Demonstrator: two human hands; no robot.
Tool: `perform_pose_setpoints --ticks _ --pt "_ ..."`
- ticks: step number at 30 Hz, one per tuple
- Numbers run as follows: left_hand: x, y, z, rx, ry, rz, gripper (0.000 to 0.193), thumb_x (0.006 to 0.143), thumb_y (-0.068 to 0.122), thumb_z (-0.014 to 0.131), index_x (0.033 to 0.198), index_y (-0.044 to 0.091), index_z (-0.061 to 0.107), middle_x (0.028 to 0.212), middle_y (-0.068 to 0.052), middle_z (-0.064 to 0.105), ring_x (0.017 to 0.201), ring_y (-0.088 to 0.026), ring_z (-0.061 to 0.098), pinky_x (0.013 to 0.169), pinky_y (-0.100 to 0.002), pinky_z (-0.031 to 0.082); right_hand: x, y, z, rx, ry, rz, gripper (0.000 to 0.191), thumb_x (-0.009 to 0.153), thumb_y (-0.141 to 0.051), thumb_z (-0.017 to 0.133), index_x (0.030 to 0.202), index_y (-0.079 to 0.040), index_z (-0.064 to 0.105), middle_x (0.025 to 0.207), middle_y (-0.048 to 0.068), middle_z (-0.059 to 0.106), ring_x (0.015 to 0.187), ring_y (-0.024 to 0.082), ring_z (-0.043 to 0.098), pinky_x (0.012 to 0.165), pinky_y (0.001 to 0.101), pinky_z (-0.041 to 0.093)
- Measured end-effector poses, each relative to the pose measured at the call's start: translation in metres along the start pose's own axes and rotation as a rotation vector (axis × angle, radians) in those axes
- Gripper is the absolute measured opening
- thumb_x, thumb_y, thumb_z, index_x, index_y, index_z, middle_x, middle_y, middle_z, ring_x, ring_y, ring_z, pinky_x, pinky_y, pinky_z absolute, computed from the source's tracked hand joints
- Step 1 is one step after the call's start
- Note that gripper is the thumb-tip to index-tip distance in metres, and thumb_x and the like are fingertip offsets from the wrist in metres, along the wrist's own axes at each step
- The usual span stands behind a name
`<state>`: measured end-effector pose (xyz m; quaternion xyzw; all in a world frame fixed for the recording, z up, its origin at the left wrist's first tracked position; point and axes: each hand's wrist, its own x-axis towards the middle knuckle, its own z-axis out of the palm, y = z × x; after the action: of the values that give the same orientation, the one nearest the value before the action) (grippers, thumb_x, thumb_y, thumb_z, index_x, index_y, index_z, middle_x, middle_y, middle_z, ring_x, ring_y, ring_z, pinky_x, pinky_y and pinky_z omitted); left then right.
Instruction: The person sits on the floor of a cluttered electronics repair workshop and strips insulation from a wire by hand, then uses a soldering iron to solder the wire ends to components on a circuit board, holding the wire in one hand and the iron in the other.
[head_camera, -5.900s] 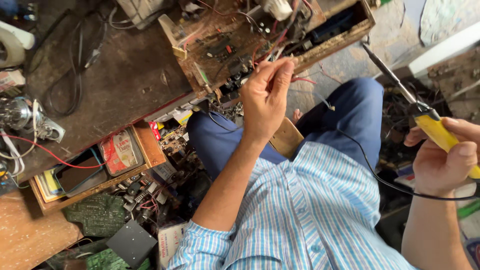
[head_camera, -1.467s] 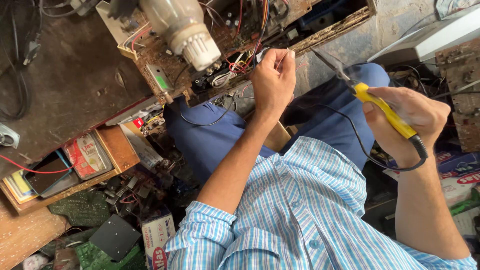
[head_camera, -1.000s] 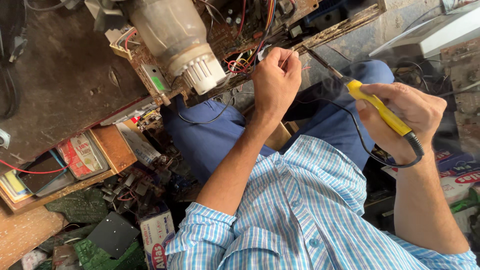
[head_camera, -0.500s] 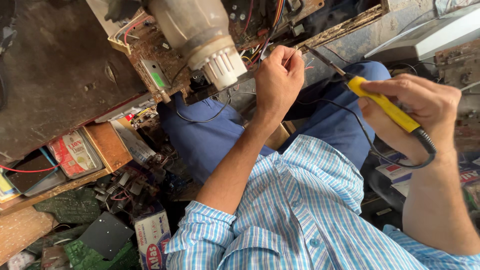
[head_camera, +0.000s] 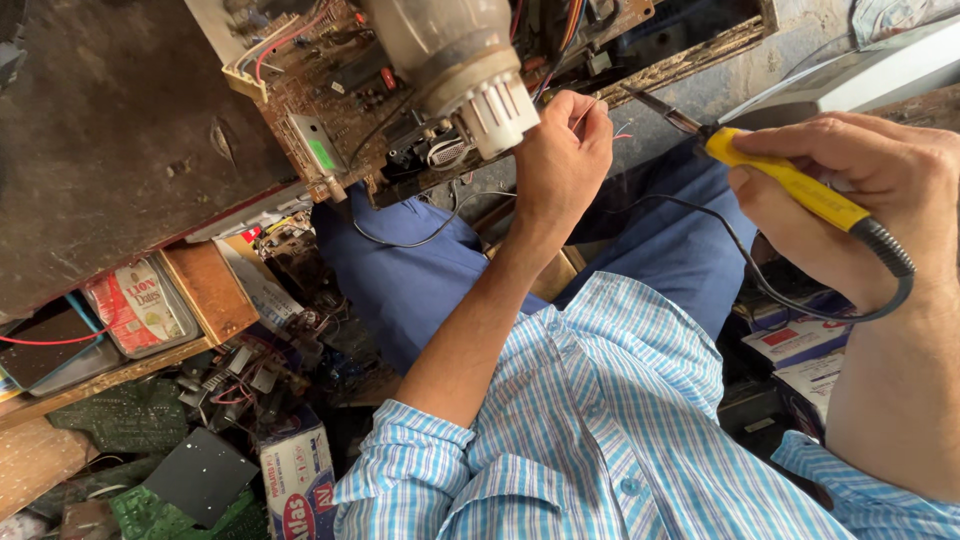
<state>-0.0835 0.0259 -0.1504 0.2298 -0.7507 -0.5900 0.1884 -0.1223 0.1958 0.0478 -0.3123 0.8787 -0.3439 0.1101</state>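
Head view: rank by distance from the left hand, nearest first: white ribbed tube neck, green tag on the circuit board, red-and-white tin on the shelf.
From the left hand:
1. White ribbed tube neck, just to its left, close beside the knuckles.
2. Green tag on the circuit board, farther left, near the board's lower edge.
3. Red-and-white tin, far left and lower, on the wooden shelf.

The soldering iron (head_camera: 790, 185) has a yellow handle with a black cord end. The shirt (head_camera: 620, 430) is striped light blue and white; the trousers (head_camera: 420, 270) are deep blue. The circuit board (head_camera: 330, 90) is brown with a green tag, the tube neck's cap (head_camera: 497, 113) white. A green board (head_camera: 120, 415) lies below.
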Motion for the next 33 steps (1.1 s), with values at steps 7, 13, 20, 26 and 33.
perform_pose_setpoints --ticks 7,13,20,26,33 --pt "0.001 -0.002 -0.001 0.010 -0.017 0.009 0.014 0.095 0.010 0.067 0.089 -0.002 0.067 0.071 -0.007 0.071 0.064 -0.012 0.071 0.060 -0.029 0.057 0.002 0.005 0.002 -0.119 -0.027 -0.068 0.019 0.085 0.005 0.076 0.103 0.012 0.075 0.083 0.021 0.072 0.071 0.023 0.072 0.061 0.0296 0.055" --pt "0.002 0.002 -0.001 0.005 -0.015 0.009 0.015 0.095 0.011 0.068 0.089 -0.002 0.067 0.071 -0.007 0.071 0.063 -0.012 0.070 0.060 -0.029 0.057 0.006 0.003 -0.002 0.063 -0.054 0.093 0.020 0.090 0.002 0.074 0.109 0.008 0.074 0.088 0.017 0.072 0.073 0.017 0.070 0.061 0.0258 0.054" --pt "0.001 0.005 -0.003 0.032 -0.015 -0.028 0.015 0.095 0.013 0.068 0.090 -0.001 0.068 0.073 -0.008 0.074 0.065 -0.013 0.073 0.061 -0.030 0.058 0.020 -0.001 -0.008 0.109 -0.106 0.064 0.020 0.090 0.001 0.073 0.110 0.005 0.074 0.090 0.014 0.072 0.077 0.014 0.069 0.065 0.0238 0.053" --pt "0.001 0.000 -0.003 -0.038 -0.043 -0.065 0.018 0.097 0.015 0.068 0.089 -0.001 0.068 0.075 -0.006 0.074 0.066 -0.010 0.072 0.061 -0.028 0.056 -0.010 0.076 -0.006 0.057 -0.069 0.017 0.021 0.096 -0.001 0.072 0.117 0.005 0.071 0.097 0.017 0.072 0.079 0.017 0.070 0.069 0.0260 0.055" --pt "-0.003 -0.012 -0.005 -0.159 -0.073 0.012 0.016 0.101 0.013 0.068 0.092 -0.001 0.066 0.076 -0.002 0.070 0.069 -0.004 0.062 0.063 -0.025 0.053 -0.045 0.250 0.001 0.028 0.103 0.272 0.025 0.119 -0.013 0.058 0.141 -0.002 0.058 0.110 0.009 0.066 0.090 0.013 0.065 0.083 0.0262 0.054"
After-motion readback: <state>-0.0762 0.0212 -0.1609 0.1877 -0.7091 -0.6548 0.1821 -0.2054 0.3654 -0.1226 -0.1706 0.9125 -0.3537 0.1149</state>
